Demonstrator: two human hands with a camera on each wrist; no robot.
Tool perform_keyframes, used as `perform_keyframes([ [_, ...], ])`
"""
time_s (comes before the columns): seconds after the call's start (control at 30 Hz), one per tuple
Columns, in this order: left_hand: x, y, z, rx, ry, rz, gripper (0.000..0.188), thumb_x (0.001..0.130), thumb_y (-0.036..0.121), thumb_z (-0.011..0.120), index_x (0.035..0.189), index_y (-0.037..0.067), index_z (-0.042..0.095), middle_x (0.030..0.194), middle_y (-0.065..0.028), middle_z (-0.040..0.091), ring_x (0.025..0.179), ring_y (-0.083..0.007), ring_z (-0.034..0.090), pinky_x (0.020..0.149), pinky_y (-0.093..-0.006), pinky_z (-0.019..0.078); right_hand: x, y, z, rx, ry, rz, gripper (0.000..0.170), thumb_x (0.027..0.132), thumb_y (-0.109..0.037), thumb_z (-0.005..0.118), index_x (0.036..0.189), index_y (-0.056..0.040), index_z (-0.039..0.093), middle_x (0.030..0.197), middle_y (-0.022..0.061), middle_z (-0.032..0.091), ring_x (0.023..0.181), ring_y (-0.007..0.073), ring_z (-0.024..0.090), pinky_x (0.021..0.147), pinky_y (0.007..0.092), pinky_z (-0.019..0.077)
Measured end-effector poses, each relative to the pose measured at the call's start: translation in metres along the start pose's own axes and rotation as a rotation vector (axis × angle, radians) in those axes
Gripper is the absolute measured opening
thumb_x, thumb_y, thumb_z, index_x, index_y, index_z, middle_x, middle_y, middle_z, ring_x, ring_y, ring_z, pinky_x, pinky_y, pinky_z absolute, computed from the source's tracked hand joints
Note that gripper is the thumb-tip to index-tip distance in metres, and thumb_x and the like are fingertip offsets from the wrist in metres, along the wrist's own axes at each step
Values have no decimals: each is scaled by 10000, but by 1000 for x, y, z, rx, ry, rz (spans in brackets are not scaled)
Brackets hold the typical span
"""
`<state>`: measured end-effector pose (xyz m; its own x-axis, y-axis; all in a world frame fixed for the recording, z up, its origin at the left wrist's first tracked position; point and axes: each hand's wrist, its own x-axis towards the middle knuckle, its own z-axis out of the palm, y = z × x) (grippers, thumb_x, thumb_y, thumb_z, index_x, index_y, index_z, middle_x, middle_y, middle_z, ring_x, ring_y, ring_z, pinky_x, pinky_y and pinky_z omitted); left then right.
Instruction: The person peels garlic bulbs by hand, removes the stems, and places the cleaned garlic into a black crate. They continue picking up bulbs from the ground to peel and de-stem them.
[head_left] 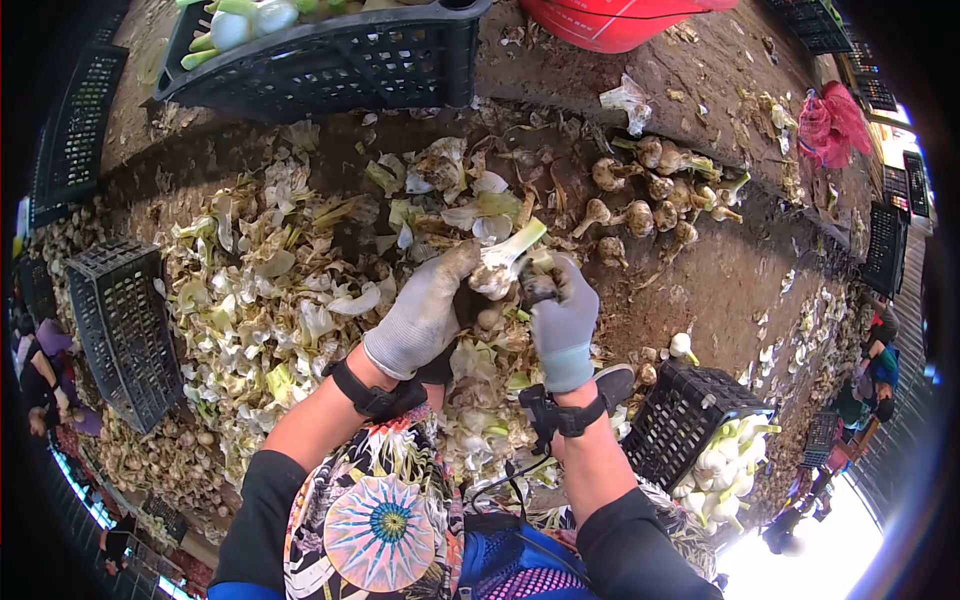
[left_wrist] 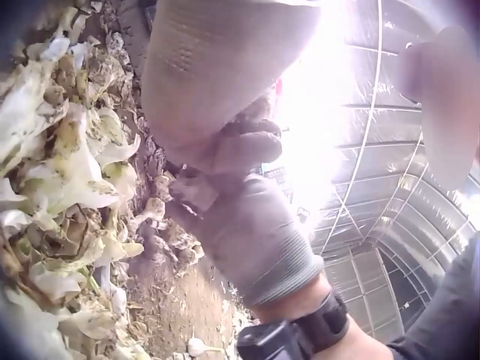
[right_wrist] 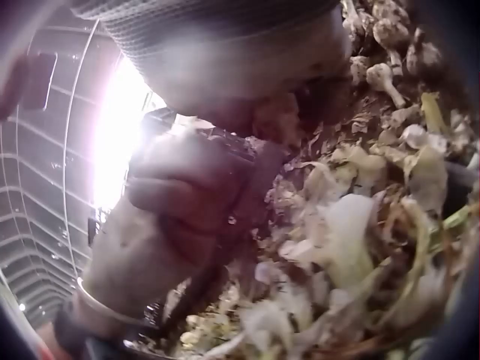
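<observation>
A garlic bulb [head_left: 492, 277] with a thick, pale green cut stem [head_left: 525, 240] is held up over the littered ground in the head view. My left hand [head_left: 425, 300], in a grey, soiled glove, grips the bulb with the thumb along its upper side. Close on its right, my gloved right hand [head_left: 566, 318] has curled fingers with dark, dirty tips, pinching a strip of garlic skin [head_left: 541, 263] beside the stem. Both wrist views show the left glove [left_wrist: 217, 75] and right glove [right_wrist: 232, 67] close together, largely hiding the bulb.
Peeled skins [head_left: 270, 290] cover the ground at left. Unpeeled garlic bulbs [head_left: 665, 190] lie at upper right. A black crate [head_left: 330, 65] stands ahead, a red tub [head_left: 610, 25] beside it. Another crate [head_left: 685, 415] spills white garlic [head_left: 725, 465] at right; an upended crate [head_left: 125, 330] stands left.
</observation>
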<state>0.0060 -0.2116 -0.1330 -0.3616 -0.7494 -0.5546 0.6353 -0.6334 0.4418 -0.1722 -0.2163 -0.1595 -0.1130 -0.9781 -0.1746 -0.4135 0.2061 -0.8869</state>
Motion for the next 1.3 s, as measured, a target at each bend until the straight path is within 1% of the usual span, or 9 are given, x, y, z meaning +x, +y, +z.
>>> perform_keyframes([
  [0.1, -1, 4, -4, -131, -55, -55, 438, 1037, 391, 474, 1286, 33, 519, 1069, -56, 611, 849, -148, 555, 704, -324, 470, 6, 6, -7, -250, 105, -202, 398, 767, 102, 481, 1140, 30, 601, 906, 19, 670, 790, 126, 631, 729, 248, 505],
  [0.17, -2, 2, -6, -154, -88, -86, 439, 1037, 393, 470, 1286, 36, 519, 1076, -55, 607, 849, -145, 548, 723, -327, 470, 9, -14, -26, 283, -63, 606, 403, 768, 108, 473, 1146, 27, 591, 1069, 65, 653, 878, 113, 638, 762, 221, 514],
  [0.37, 6, -9, -11, 76, -45, 63, 469, 1027, 396, 467, 1329, 40, 505, 1103, -43, 591, 896, -140, 529, 806, -332, 464, 10, -26, -8, 449, -60, 159, 254, 898, -22, 649, 1139, 59, 633, 982, 48, 693, 894, 76, 617, 757, 222, 513],
  [0.5, 4, -10, -13, -61, 16, 44, 456, 1026, 407, 458, 1296, 46, 524, 1107, -66, 622, 929, -148, 569, 790, -317, 486, 3, -27, -9, 553, -291, 374, 249, 881, -54, 680, 1116, 25, 654, 1008, 36, 686, 883, 98, 615, 785, 245, 506],
  [0.6, 6, -4, -23, -107, 102, 90, 483, 1032, 449, 432, 1284, 50, 532, 1065, -90, 656, 916, -158, 612, 778, -311, 507, -14, -28, -23, 57, -579, -84, 151, 874, -103, 682, 1005, -28, 679, 944, 98, 683, 866, 181, 656, 782, 305, 525],
  [0.7, 5, 12, -12, -126, 200, 90, 521, 1033, 500, 411, 1271, 52, 532, 977, -106, 677, 878, -181, 655, 781, -315, 528, -16, -25, -37, 256, -936, 6, 99, 888, -41, 640, 982, -23, 662, 942, 80, 680, 856, 148, 625, 763, 273, 497],
  [0.83, 7, 4, -17, -19, 142, 67, 471, 1029, 456, 446, 1262, 53, 516, 1054, -76, 651, 911, -177, 636, 788, -321, 523, 5, -34, -26, 369, -283, 278, 266, 958, -262, 648, 1002, -3, 691, 932, 102, 700, 814, 169, 644, 764, 305, 516],
  [1.1, 9, -5, -10, 314, 172, 263, 407, 993, 220, 507, 1332, -3, 474, 1169, -75, 595, 1052, -137, 553, 923, -279, 453, 7, -32, 13, 187, -294, 394, 341, 970, -308, 636, 943, 22, 717, 615, 7, 585, 602, 73, 446, 551, 284, 383],
  [1.3, 3, 0, -8, -16, 92, 220, 398, 1004, 197, 480, 1352, 2, 479, 1263, -118, 566, 1136, -157, 535, 990, -302, 428, -19, -6, 14, 96, -453, 322, 365, 954, -352, 661, 1015, 6, 699, 942, 156, 722, 747, 226, 693, 752, 329, 555],
])
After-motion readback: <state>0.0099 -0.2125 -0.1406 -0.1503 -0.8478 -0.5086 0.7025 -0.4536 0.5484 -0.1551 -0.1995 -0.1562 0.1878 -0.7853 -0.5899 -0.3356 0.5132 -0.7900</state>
